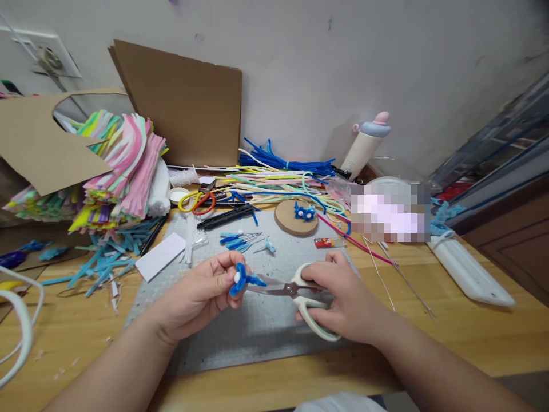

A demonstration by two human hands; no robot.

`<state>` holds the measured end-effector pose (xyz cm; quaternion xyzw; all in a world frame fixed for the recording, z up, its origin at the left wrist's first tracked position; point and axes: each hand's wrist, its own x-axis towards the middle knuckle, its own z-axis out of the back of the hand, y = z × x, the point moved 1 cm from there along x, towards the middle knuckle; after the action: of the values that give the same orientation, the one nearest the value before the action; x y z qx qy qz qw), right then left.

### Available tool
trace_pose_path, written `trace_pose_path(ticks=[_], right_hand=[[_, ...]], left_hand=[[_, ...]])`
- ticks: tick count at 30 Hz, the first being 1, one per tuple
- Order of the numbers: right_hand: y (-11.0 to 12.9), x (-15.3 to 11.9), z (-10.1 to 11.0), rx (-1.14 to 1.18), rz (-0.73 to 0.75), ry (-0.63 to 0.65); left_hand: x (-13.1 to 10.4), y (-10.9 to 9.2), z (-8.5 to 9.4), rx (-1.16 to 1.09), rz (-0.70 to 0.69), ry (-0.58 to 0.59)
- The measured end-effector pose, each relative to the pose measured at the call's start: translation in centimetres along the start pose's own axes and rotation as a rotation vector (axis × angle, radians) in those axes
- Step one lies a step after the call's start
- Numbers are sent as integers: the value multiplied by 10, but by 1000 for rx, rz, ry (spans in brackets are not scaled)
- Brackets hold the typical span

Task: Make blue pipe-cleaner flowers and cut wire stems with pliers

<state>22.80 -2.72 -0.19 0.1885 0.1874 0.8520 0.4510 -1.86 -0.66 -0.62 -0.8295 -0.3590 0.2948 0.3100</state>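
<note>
Between the thumb and fingers of my left hand (201,292) is a small blue pipe cleaner flower (241,279) with a white centre. My right hand (343,297) has its fingers through the pale handles of a pair of scissors (294,288). The blades point left and reach the flower's blue stem; whether they touch it I cannot tell. Behind my hands, several short blue pipe cleaner pieces (240,241) with wire ends lie on the grey cutting mat (257,337). A round cardboard disc (294,220) bears blue flowers (305,212) with white centres.
Bundles of coloured pipe cleaners (124,166) fill the left side. Scissors with yellow and orange handles (197,201), loose pipe cleaners (291,186) and a bottle (366,143) stand or lie along the back. A red lighter (325,243), metal wires (380,274) and a white device (472,272) are at right.
</note>
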Motion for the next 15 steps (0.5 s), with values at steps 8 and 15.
trace_pose_path(ticks=[8, 15], right_hand=[[1, 0, 0, -12, 12, -3], [0, 0, 0, -8, 22, 0]], left_hand=[[-1, 0, 1, 7, -13, -15], [1, 0, 1, -55, -4, 18]])
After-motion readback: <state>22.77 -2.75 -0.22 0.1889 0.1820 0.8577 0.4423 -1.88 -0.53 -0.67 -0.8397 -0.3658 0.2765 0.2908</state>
